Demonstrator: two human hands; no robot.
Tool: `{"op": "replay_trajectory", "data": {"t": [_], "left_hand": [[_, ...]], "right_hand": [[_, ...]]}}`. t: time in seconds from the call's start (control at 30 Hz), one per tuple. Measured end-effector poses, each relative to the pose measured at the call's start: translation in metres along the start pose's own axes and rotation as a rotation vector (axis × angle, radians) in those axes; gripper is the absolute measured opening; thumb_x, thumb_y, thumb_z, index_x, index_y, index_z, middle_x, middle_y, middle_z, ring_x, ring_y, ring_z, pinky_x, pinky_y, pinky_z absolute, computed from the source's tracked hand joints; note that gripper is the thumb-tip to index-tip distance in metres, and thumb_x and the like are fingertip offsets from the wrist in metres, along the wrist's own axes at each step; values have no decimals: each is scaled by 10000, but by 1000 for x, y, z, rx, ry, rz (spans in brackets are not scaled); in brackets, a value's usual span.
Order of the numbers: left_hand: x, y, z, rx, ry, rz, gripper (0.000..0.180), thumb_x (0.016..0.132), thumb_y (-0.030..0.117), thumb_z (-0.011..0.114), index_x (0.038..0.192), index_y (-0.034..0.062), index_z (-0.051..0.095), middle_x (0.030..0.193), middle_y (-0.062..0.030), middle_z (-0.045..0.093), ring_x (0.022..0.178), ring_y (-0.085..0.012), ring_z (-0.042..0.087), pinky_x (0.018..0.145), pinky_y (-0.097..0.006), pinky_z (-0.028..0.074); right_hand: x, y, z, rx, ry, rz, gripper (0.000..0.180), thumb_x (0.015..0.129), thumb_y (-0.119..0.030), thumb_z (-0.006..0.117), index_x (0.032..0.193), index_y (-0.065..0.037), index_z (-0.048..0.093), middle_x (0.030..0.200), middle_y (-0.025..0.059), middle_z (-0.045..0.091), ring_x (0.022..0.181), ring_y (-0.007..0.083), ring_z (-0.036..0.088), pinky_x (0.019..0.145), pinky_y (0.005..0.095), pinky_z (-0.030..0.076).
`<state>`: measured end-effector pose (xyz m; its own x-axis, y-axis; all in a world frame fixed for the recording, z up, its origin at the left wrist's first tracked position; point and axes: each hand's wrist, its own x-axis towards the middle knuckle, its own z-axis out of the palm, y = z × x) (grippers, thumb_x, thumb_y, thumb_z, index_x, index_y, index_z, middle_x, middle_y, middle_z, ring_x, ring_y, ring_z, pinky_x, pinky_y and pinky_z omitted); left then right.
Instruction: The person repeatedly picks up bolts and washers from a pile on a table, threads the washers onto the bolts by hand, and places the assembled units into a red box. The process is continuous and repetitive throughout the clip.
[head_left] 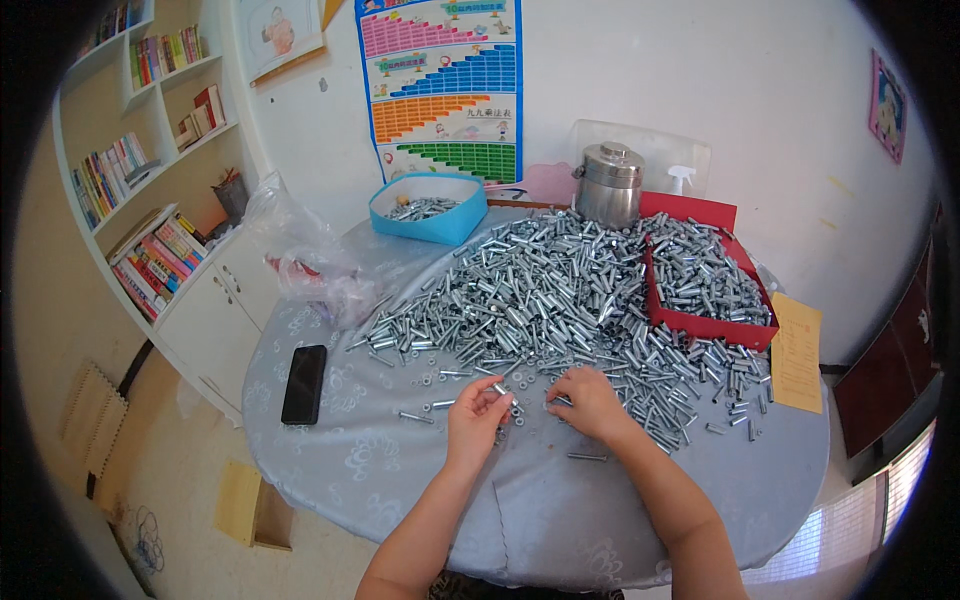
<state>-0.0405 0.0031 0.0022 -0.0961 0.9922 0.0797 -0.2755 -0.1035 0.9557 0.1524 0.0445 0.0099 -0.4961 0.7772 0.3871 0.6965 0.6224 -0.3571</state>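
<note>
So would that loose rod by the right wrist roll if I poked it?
It'll probably roll: the rod looks round and lies on its side on the tablecloth. It may feel heavy for its size, as it looks like shiny metal.

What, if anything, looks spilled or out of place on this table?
The loose heap of metal parts looks spilled, spreading across the grey tablecloth beside the red box, though that may be deliberate. A thin dark line runs through the cloth near its front edge; whether seam or tear, I can't tell.

A slim silvery metal piece [507, 393] slants in the left hand [477, 416], near a sprawling heap of similar metal parts [540, 285].
</note>
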Motion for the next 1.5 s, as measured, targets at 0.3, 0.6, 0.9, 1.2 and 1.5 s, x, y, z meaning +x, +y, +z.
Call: {"op": "replay_trajectory", "data": {"t": [0.3, 0.6, 0.9, 1.2, 1.5], "left_hand": [[0, -1, 0, -15, -1, -37, 260, 793, 31, 601, 1046, 42, 544, 741, -26, 589, 626, -73, 538, 557, -191, 441], [0, -1, 1, -24, 25, -62, 231, 791, 35, 607, 1008, 16, 531, 724, -45, 591, 595, -74, 537, 518, -184, 432], [0, 2, -3, -136, 77, -145, 176, 797, 82, 617, 940, 8, 544, 764, -77, 614, 599, -107, 570, 540, -213, 475], [0, 4, -5, -274, 46, -333, 165, 793, 91, 623, 910, 11, 537, 802, -101, 627, 611, -117, 583, 550, -225, 502], [0, 7, -5, -180, 24, -386, 156, 791, 109, 627, 886, -8, 586, 852, -135, 633, 618, -123, 586, 578, -239, 512]], "right_hand": [[-1, -2, 0, -28, 22, 24, 146, 651, -222, 693, 744, -123, 640, 775, 66, 556, 799, 260, 517, 716, 360, 407], [1, -2, -2, 28, -39, 58, 145, 640, -202, 692, 739, -109, 642, 785, 75, 584, 792, 277, 527, 715, 369, 411], [4, -21, -7, 1021, -82, 404, 142, 745, -137, 685, 814, -42, 605, 737, -22, 587, 665, 43, 506, 603, 185, 411], [2, -22, 5, 764, 115, 232, 154, 755, -124, 657, 875, -30, 640, 758, 33, 613, 679, 102, 552, 615, 215, 440], [1, -38, 0, 620, 232, 179, 178, 737, -104, 649, 897, -25, 637, 819, 95, 621, 728, 164, 589, 643, 255, 469]]}}
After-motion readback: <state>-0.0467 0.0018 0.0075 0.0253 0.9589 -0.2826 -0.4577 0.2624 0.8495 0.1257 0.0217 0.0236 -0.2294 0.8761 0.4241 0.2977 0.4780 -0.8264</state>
